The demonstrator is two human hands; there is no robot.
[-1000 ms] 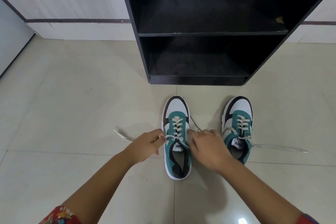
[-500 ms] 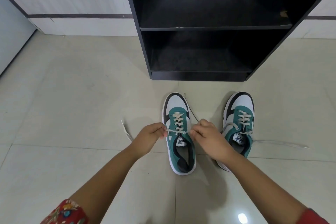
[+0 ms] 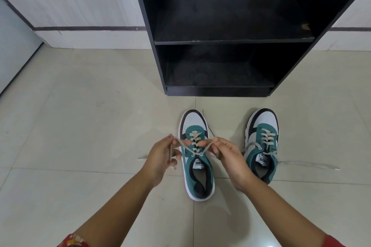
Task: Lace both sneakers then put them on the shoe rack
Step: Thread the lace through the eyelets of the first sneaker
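Note:
Two teal, white and black sneakers stand side by side on the floor, toes toward the black shoe rack (image 3: pixel 220 41). The left sneaker (image 3: pixel 197 174) is between my hands. My left hand (image 3: pixel 163 155) pinches one end of its beige lace (image 3: pixel 185 147), and my right hand (image 3: pixel 226 155) pinches the other end; both ends are pulled up taut from the top eyelets. The right sneaker (image 3: pixel 262 126) stands untouched just right of my right hand, its loose lace end (image 3: pixel 309 164) trailing right across the floor.
The rack has two bare black shelves and stands against a white wall. Pale floor tiles spread to the left and right of the shoes. A grey door panel (image 3: pixel 14 46) is at the far left.
My hands have lifted and drawn apart, pulling both lace ends up and taut above the left sneaker. The lace end that lay on the floor to the left is drawn in closer.

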